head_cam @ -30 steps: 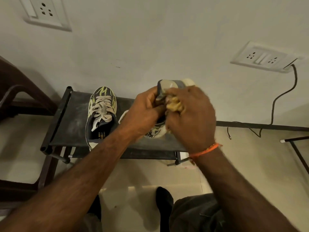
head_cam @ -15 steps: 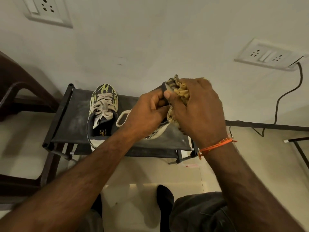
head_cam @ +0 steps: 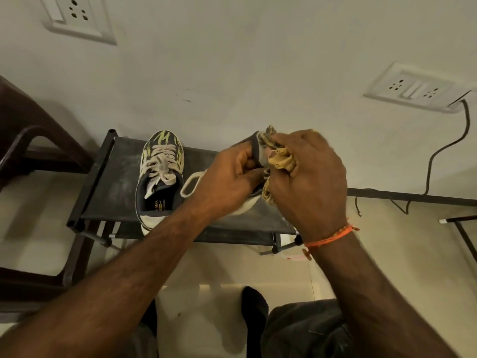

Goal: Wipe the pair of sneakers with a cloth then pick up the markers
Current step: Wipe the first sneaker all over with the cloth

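Sockets first: at the upper left of the frame I see a white wall socket (head_cam: 77, 18), and below it, at the left edge, a dark brown chair (head_cam: 31, 140). Right of the chair stands a low black bench (head_cam: 111, 182) with a dusty dark top. On its left half one sneaker (head_cam: 160, 177) sits flat, dark with yellow-green streaks and pale laces, toe toward the wall.

Toward the centre, my left hand (head_cam: 227, 177) curls its fingers round the second sneaker (head_cam: 254, 148), which is lifted and tilted above the right half of the bench; I see its grey edge above the knuckles, a pale sole edge below the wrist, and a loop of lace hanging out at the left. Just beside it, touching, my right hand (head_cam: 307, 177) is bunched round a yellowish patterned cloth (head_cam: 280, 157), pressing it against that shoe. An orange thread band (head_cam: 327, 236) circles the right wrist.

At the upper right a second socket plate (head_cam: 415, 89) sits on the wall, with a black cable (head_cam: 438, 151) running down from it. Markers I cannot find anywhere in the view.
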